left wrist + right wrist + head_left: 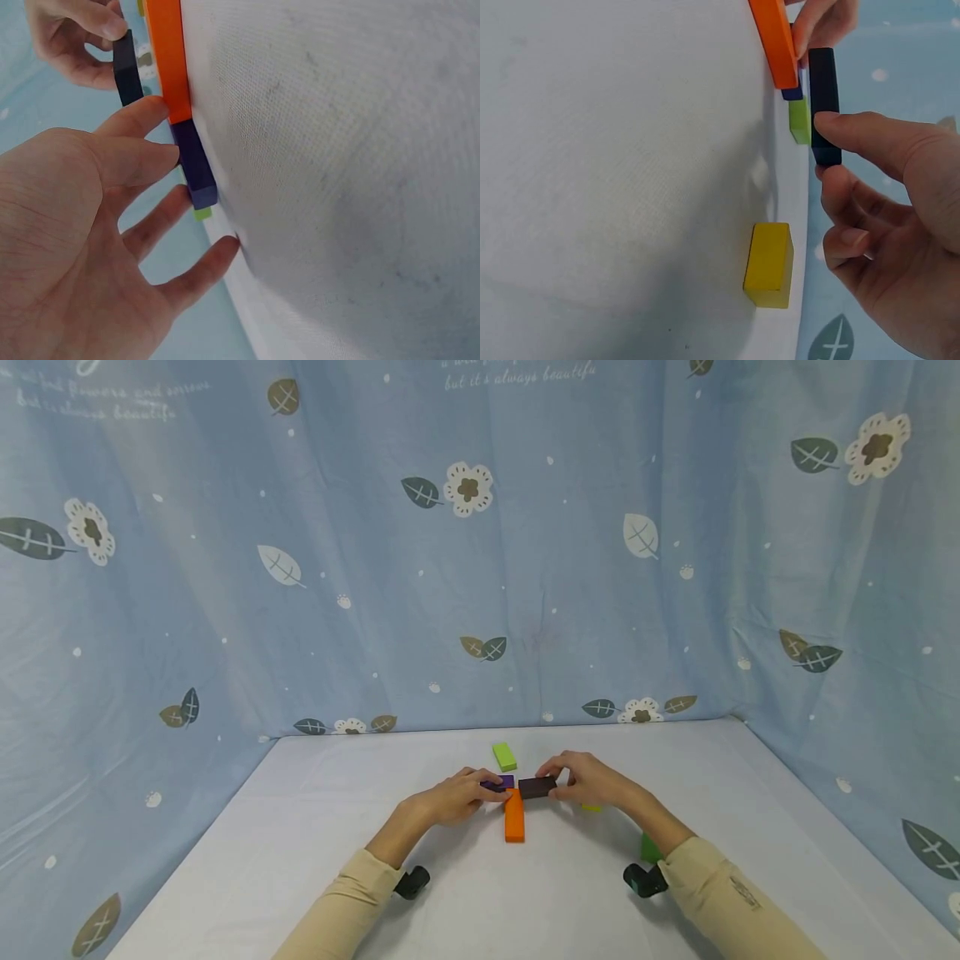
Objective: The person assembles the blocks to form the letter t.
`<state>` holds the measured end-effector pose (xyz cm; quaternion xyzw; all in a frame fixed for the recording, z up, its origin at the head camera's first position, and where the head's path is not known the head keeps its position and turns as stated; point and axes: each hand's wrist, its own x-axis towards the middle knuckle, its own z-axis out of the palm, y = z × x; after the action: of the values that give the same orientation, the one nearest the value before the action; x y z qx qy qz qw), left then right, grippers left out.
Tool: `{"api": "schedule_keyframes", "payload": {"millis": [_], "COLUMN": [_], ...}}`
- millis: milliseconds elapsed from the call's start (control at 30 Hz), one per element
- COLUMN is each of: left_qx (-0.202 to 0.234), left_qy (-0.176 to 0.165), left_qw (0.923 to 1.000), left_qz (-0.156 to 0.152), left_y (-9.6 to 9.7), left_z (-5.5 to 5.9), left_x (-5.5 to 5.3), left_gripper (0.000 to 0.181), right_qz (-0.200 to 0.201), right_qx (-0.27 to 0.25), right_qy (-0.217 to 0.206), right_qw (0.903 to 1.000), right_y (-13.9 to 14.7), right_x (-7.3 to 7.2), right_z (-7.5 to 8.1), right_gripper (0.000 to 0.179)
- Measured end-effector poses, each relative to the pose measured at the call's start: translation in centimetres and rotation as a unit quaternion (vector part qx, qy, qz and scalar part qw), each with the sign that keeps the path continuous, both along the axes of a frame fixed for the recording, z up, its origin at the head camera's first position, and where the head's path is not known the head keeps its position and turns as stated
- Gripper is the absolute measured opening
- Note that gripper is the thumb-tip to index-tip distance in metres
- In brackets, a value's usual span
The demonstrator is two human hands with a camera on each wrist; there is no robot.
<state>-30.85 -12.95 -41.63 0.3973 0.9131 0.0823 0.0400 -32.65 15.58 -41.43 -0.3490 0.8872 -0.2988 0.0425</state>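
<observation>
Black block [826,90] — pinched, right fingers [841,191] curled

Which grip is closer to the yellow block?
Right. The right grip hovers close by the yellow block, holding a black block; the left grip is farther off, at the purple block.

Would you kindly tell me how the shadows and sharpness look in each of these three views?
Head view: soft shadows on the white table near the left hand and right hand; left wrist view: table weave discernible, gently shaded; right wrist view: a broad, soft-edged shadow beside the yellow block, no harsh glare.
</observation>
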Motion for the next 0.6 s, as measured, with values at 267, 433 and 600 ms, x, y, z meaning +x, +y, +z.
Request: {"api": "schedule_keyframes", "payload": {"millis": [267, 433, 600], "left_qx": [0.0, 0.003, 0.003], "left_qy": [0.005, 0.004, 0.002], "left_qw": [1.0, 1.0, 1.0], "left_qz": [-0.003, -0.002, -0.002], "left_y": [-0.08, -0.04, -0.07], "left_z": [-0.07, -0.02, -0.04], "left_x": [-0.06, -0.01, 0.03], "left_gripper": [0.045, 0.045, 0.045], "right_qz": [-0.022, -0.037, -0.043], "right_qx": [-0.002, -0.003, -0.006], "right_qy": [-0.007, -0.012, -0.017], "right_qw": [0.9997, 0.9992, 0.9989], "right_y": [-0.32, -0.41, -0.52], "right_x": [-0.54, -0.79, -1.05], "right_z": [-0.07, -0.31, -0.47], "right_gripper": [0.031, 0.031, 0.031]}}
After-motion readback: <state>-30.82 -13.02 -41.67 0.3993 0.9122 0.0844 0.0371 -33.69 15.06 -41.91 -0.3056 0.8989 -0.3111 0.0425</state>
